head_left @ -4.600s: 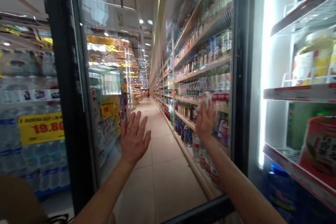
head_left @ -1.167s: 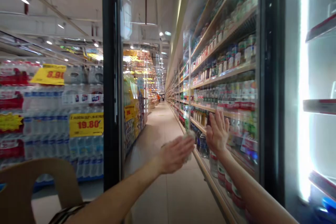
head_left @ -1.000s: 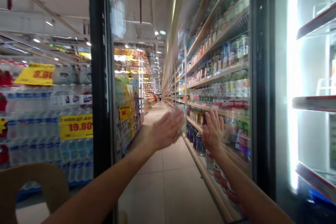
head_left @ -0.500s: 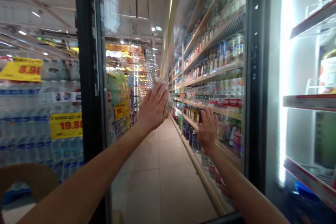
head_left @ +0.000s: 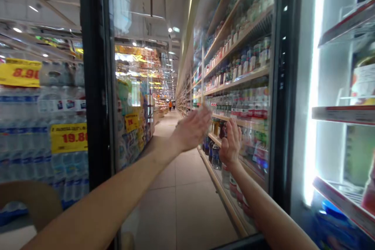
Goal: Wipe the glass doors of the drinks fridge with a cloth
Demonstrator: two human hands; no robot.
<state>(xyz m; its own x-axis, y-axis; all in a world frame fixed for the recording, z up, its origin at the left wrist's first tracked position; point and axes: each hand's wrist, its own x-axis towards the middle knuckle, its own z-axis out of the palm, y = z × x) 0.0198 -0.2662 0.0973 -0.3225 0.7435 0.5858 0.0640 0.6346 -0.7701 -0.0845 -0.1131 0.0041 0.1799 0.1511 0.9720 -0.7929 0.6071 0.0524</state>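
Note:
A glass cooler door (head_left: 96, 97) with a black frame stands swung open before me. My left hand (head_left: 191, 129) is on the middle of its pane, smeared by motion, with the fingers pointing up and right. The whitish cloth under that palm is almost wholly hidden by the hand now. To the right, my right hand (head_left: 231, 142) rests with its fingers up and its palm toward the glass, holding nothing. Its thumb is bent in beside the fingers, which are stretched out. A small gap separates the two hands.
Lit cooler shelves (head_left: 342, 115) with bottles stand at the right. Stacked water bottles (head_left: 23, 136) with yellow price signs (head_left: 68, 138) are at the left. Through the pane show a tiled aisle (head_left: 161, 211), bottle shelves and distant people. A tan curved object (head_left: 32, 193) is at lower left.
My left hand has slid right across the pane, toward my right hand, and its fingers have tilted rightward. The cloth edge seen before is now hidden. My right hand has stayed nearly in place.

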